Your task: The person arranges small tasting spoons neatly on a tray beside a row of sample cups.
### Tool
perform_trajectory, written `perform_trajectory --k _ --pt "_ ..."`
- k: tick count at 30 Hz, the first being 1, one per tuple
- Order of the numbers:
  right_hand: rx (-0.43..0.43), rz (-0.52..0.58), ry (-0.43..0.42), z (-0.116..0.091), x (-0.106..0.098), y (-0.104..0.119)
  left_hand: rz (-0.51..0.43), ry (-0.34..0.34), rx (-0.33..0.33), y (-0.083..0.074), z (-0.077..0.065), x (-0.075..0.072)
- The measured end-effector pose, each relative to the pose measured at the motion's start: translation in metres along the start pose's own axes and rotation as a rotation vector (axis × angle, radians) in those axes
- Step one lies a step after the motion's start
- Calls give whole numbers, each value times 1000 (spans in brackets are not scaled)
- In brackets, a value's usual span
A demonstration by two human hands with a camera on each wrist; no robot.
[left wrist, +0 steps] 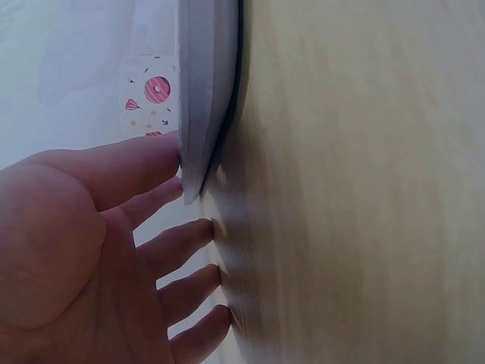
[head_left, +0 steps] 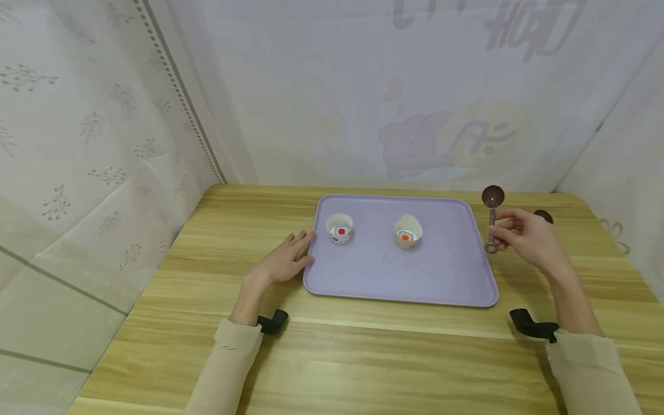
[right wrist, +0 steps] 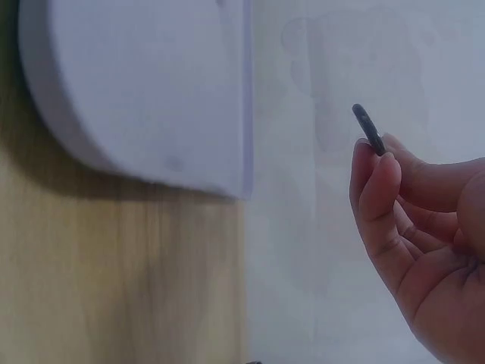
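A brown measuring spoon (head_left: 491,222) is pinched by its handle between the thumb and fingers of my right hand (head_left: 531,239), beside the tray's right edge. The right wrist view shows only the handle end of the spoon (right wrist: 369,129). My left hand (head_left: 282,259) touches the left rim of the lilac tray (head_left: 358,282), fingers spread and fairly straight. Two paper baking cups stand on this tray. A red-marked piece lies in the left cup (head_left: 339,237). The right cup (head_left: 408,242) has an orange-marked piece inside and a taller back edge.
Behind the right hand, another dark brown round bowl (head_left: 543,216) is partly hidden. The tray lies on a wooden table (head_left: 378,363). Patterned cloth (head_left: 290,98) hangs behind and at both sides. A black camera mount (head_left: 534,328) sticks out from each wrist.
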State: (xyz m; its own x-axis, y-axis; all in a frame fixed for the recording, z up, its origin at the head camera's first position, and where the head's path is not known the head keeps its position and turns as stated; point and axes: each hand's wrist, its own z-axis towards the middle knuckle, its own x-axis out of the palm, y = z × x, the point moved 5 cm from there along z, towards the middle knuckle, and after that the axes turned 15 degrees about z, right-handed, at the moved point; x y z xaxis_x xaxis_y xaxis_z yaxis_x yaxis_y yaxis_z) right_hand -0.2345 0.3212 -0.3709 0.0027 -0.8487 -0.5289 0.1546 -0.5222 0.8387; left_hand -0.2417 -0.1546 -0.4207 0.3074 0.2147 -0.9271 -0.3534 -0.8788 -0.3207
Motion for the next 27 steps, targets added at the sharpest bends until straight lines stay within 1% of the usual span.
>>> perform_trajectory --k 10,20,27 --pt "-6 51 8 2 10 10 -16 1 -7 2 -1 2" --pt "-4 40 -2 3 18 15 -20 0 -1 1 -1 1" --pt "-31 10 -12 3 21 23 -27 -2 5 1 0 0"
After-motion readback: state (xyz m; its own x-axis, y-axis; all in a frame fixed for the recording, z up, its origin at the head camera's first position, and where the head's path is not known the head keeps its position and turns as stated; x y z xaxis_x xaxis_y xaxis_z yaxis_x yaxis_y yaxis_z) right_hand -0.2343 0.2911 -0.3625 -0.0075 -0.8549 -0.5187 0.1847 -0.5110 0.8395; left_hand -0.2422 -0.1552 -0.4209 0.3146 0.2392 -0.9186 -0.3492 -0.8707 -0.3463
